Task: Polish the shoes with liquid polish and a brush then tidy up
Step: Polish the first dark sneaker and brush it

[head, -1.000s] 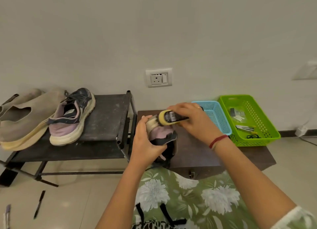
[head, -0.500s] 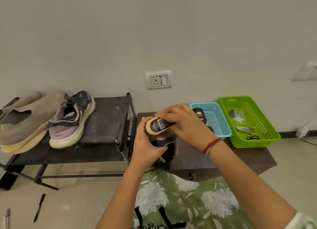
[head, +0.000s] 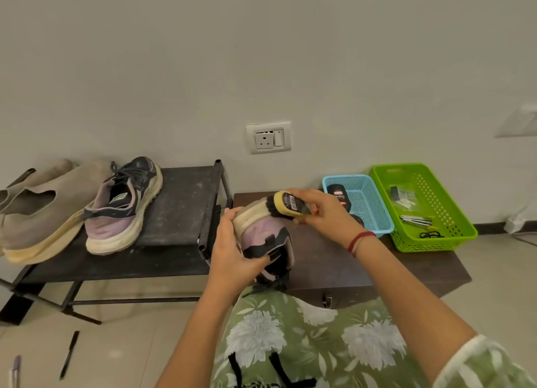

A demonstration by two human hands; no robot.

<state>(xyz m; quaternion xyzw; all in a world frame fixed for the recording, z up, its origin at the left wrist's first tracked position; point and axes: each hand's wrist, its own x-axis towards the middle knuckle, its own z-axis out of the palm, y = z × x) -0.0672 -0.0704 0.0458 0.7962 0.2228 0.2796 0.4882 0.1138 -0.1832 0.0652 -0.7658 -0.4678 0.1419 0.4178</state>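
Note:
My left hand (head: 232, 249) grips a lilac and navy sneaker (head: 266, 236), held heel-up over my lap in front of the dark brown box (head: 377, 268). My right hand (head: 325, 214) holds a yellow-backed shoe brush (head: 289, 204), its dark bristles against the cream sole at the top of the sneaker. The matching sneaker (head: 123, 206) lies on the black metal rack (head: 180, 204) to the left. A black liquid polish bottle (head: 338, 195) lies in the blue basket (head: 369, 204) on the box.
Two beige slip-on shoes (head: 37, 210) lie at the rack's left end. A green basket (head: 453, 213) with small tools stands right of the blue one. A black pen (head: 69, 354) lies on the floor at lower left. A wall socket (head: 268, 137) is behind.
The brush has swept left across the top of the sneaker and back toward the right. My left hand keeps its grip, and the sneaker's sole shows more.

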